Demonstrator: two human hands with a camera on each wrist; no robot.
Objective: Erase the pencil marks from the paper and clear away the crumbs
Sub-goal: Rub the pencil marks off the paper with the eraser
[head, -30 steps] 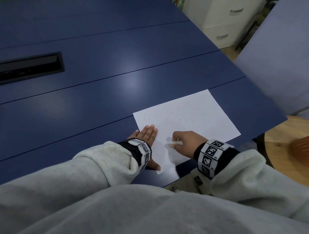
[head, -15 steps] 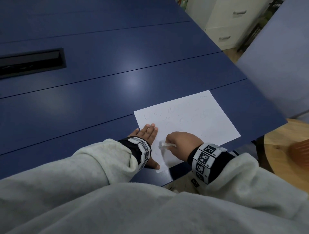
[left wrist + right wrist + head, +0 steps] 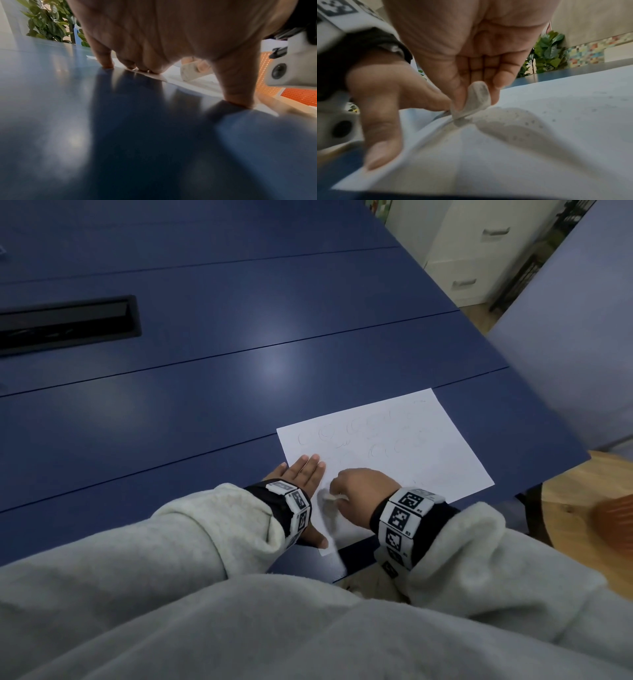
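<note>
Nearest the table's front edge, the left hand [image 3: 303, 477] lies flat with straight fingers, pressing down the near left corner of the white sheet of paper [image 3: 404, 446] on the dark blue table [image 3: 205, 392]. Just right of it, the right hand [image 3: 363, 491] pinches a worn white eraser [image 3: 476, 100] against the sheet among grey crumbs [image 3: 530, 123]. Farther up, faint pencil marks [image 3: 363, 436] cross the paper.

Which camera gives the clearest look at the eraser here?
The right wrist view: the smudged white rubber eraser fills the centre, pinched in the right hand and pressed to the white paper sheet. The left wrist view shows it small and distant; the head view shows only a blurred sliver.
</note>
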